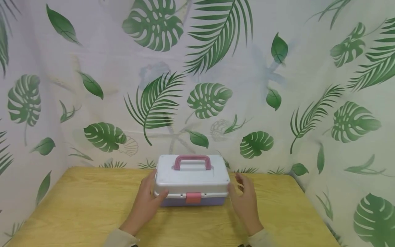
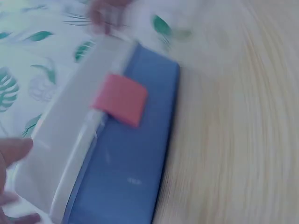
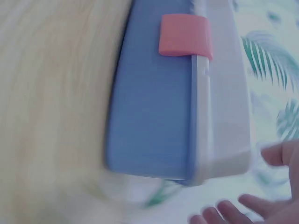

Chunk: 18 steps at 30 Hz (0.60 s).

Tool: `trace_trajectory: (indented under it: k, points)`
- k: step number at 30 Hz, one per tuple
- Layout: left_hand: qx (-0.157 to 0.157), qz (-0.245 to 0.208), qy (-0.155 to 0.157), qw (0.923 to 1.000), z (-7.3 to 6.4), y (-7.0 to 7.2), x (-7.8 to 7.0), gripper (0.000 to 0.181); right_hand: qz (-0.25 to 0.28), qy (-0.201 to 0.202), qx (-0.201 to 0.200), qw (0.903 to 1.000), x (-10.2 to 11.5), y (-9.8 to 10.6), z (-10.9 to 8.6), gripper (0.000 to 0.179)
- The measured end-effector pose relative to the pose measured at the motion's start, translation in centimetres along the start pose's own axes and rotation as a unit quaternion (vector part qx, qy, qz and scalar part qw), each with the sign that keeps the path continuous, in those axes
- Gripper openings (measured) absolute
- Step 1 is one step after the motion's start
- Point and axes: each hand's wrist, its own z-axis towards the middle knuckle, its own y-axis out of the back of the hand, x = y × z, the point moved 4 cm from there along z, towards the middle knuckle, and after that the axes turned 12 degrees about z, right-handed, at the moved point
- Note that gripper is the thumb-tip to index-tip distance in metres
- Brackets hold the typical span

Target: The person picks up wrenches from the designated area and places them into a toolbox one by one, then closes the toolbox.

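A storage box with a white lid [image 1: 191,178], a blue-purple base [image 2: 126,163] and a pink front latch [image 1: 193,198] stands on the wooden table. Its pink carrying handle [image 1: 192,157] rises from the top of the lid. My left hand [image 1: 146,200] is at the box's left end, fingers along the side and thumb by the front corner of the lid. At the right end, my right hand [image 1: 246,200] has its fingers spread and loosely bent, with nothing in them. In the right wrist view, the right fingertips [image 3: 226,210] are apart from the lid.
The yellowish wooden table [image 1: 102,195] runs back to a white cloth backdrop [image 1: 102,61] printed with green leaves. More of the cloth hangs along both sides. The box stands near the table's back edge.
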Motion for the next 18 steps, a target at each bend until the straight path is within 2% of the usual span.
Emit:
trace_trajectory:
  k: [2,5,8,11,14,18]
  points:
    - [0.005,-0.045,0.028,0.9986,-0.3,-0.1,0.5,0.080,0.058,-0.078,0.037,0.9945,-1.3,0.2,0.0,0.052]
    - [0.000,-0.050,0.037,0.9981,-0.5,-0.1,1.1,0.073,0.101,-0.127,0.077,0.9837,-2.6,-0.1,-0.4,0.056]
    - [-0.019,-0.028,0.034,0.9989,-0.4,0.1,1.4,0.068,0.097,-0.124,0.079,0.9844,-3.1,-0.2,-0.8,0.053]
    - [-0.020,-0.018,0.045,0.9986,-0.3,0.6,1.8,0.065,0.099,-0.112,0.074,0.9859,-3.0,-0.4,-1.1,0.051]
    - [-0.008,-0.019,0.059,0.9980,-0.2,1.2,2.1,0.065,0.104,-0.116,0.088,0.9839,-2.8,-0.6,-1.2,0.050]
    - [0.026,-0.030,0.084,0.9956,0.1,2.2,2.5,0.071,0.091,-0.113,0.105,0.9839,-2.7,0.3,-0.9,0.049]
